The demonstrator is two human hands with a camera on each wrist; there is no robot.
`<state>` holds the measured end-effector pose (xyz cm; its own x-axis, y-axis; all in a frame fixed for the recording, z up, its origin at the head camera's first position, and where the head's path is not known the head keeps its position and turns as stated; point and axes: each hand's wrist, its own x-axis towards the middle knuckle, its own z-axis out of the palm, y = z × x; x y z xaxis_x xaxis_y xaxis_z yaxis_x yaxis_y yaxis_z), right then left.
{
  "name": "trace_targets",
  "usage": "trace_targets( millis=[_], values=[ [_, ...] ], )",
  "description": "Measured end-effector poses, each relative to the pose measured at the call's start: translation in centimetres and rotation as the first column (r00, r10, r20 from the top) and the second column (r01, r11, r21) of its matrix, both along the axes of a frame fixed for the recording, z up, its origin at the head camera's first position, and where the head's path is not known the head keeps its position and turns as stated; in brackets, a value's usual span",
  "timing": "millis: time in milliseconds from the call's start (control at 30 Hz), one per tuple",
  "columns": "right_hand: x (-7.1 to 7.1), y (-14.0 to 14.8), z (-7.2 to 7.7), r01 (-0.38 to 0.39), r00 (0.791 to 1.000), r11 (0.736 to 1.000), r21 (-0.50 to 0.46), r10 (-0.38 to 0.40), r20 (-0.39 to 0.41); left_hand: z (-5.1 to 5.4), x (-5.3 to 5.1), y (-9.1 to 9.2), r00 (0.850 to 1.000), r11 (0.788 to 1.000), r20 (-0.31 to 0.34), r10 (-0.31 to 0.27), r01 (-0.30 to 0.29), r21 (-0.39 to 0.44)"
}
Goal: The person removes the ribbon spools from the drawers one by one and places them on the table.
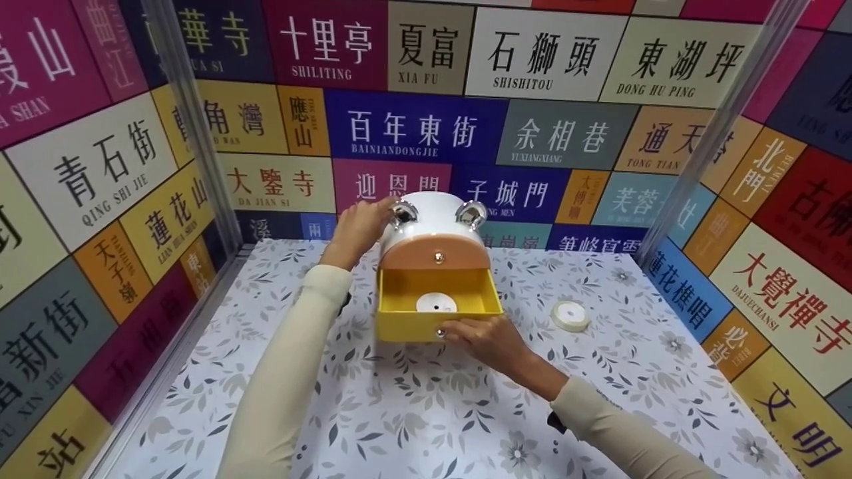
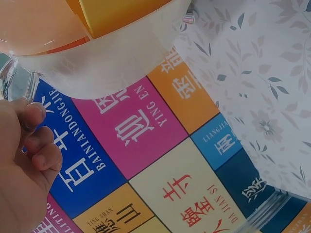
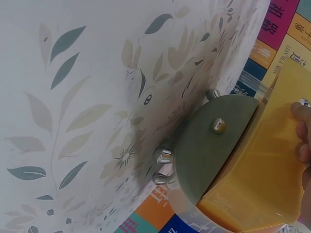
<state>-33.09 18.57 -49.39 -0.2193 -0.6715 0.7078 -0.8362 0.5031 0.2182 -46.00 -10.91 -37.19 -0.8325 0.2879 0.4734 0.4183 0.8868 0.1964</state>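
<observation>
A white rounded box [image 1: 432, 211] with silver ring-shaped ears stands on the table, its yellow drawer [image 1: 409, 327] pulled out below an orange panel [image 1: 436, 251]. Inside the drawer lies a white disc [image 1: 436, 303] with a dark centre. My left hand [image 1: 359, 226] grips the ear on the box's left side; in the left wrist view its fingers [image 2: 41, 150] curl at that silver ring [image 2: 19, 82]. My right hand [image 1: 489, 339] pinches the drawer's silver knob [image 1: 440, 332]. In the right wrist view a green panel [image 3: 214, 145] with a knob shows beside the yellow drawer [image 3: 257, 179].
A cream-coloured roll [image 1: 570, 315] lies on the table to the right of the box. The table has a white leaf-and-flower cover [image 1: 399, 412]. Walls of coloured, lettered panels [image 1: 413, 126] stand behind it and at both sides.
</observation>
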Motion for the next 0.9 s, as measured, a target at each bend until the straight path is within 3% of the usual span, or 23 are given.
trace_targets(
  millis=[200,333,467,667,900],
  values=[
    [-0.1,-0.3,0.7,-0.029,0.999,0.999,-0.026,0.03,0.031,-0.1,0.1,-0.3,0.999,1.0,-0.033,-0.013,0.013,-0.008],
    [-0.5,-0.7,2.5,-0.007,0.991,0.996,-0.088,0.018,0.129,-0.2,0.0,-0.6,0.998,1.0,-0.064,-0.011,0.01,-0.016],
    [-1.6,-1.1,4.3,0.065,0.969,0.99,-0.126,-0.033,0.246,-0.2,-0.1,-0.6,0.998,1.0,-0.069,-0.011,0.011,-0.006],
    [-3.6,-1.2,5.4,0.187,0.914,0.979,-0.077,-0.145,0.38,-0.3,-0.2,-0.4,1.0,1.0,-0.03,-0.007,0.007,-0.008],
    [-5.9,-0.9,5.8,0.217,0.807,0.974,0.06,-0.213,0.551,0.0,-0.2,-0.1,1.0,1.0,-0.015,-0.005,0.005,-0.002]
  ],
)
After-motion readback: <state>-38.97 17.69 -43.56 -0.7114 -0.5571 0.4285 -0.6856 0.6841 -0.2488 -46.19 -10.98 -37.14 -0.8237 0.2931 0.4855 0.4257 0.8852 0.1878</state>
